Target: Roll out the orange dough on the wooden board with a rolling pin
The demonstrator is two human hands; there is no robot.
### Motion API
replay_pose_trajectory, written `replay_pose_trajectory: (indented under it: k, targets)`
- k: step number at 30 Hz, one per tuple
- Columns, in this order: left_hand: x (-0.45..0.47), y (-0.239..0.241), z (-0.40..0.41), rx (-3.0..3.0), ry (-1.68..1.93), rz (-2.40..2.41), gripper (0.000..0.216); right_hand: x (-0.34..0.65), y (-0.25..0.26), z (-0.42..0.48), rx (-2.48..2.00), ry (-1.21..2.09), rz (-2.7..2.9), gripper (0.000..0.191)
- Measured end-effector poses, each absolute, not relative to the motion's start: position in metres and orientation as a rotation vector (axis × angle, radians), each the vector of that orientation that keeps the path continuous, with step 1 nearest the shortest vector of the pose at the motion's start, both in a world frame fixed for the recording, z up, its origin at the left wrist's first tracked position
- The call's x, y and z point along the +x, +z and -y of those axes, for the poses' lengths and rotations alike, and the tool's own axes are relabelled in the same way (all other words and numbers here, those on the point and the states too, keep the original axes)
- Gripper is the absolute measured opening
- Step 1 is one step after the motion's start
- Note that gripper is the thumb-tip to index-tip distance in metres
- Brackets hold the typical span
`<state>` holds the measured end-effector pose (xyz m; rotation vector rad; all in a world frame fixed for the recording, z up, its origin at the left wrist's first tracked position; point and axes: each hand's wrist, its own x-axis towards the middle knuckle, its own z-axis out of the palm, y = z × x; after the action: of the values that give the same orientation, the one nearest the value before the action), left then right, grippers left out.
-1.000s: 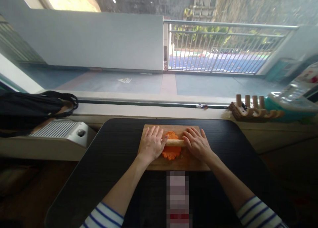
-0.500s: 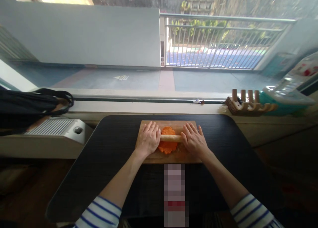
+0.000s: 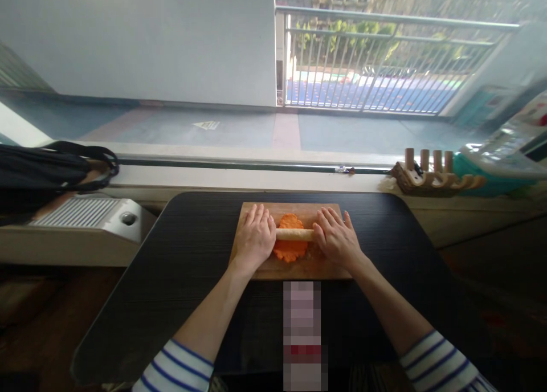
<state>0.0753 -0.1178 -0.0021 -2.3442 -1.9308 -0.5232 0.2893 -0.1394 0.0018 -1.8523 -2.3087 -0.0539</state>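
Note:
A light wooden rolling pin [image 3: 294, 234] lies crosswise on a flattened round of orange dough [image 3: 291, 251] with a ragged edge. Both rest on a wooden board [image 3: 282, 273]. My left hand [image 3: 257, 232] covers the pin's left end, palm down, fingers extended forward. Over its right end, my right hand [image 3: 337, 236] presses in the same way, its thumb toward the middle. Only the pin's middle shows between the hands; both of its ends are hidden beneath them.
The board sits on a black table [image 3: 171, 284] with rounded corners. Beyond it runs a window sill [image 3: 239, 179]. A wooden rack with pegs [image 3: 431, 178] and a teal container [image 3: 470, 170] stand at the right. At the left, a black bag [image 3: 47, 167] lies by a white vented unit [image 3: 102, 221].
The view has shifted slightly, so the window and railing appear higher. Both hands stay on the rolling pin, which has hardly moved over the dough.

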Motion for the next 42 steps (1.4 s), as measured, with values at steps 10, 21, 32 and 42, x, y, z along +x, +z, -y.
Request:
replay_pose_trajectory:
  k: [10, 21, 32, 42]
  targets:
    - [0.079, 0.002, 0.095, -2.331, -0.384, 2.056, 0.053, 0.29, 0.0, 0.111, -1.898, -0.021, 2.288, 0.049]
    - [0.079, 0.007, 0.085, -2.383, -0.213, 2.044, 0.054, 0.288, 0.003, 0.106, -1.959, 0.107, 2.287, 0.049]
    - [0.068, -0.002, 0.148, -2.417, -0.394, 1.842, 0.056, 0.289, -0.007, 0.174, -1.708, -0.152, 2.335, 0.05]
    - [0.073, -0.001, 0.138, -2.358, -0.432, 1.872, 0.054, 0.289, -0.001, 0.149, -1.732, -0.146, 2.355, 0.05]
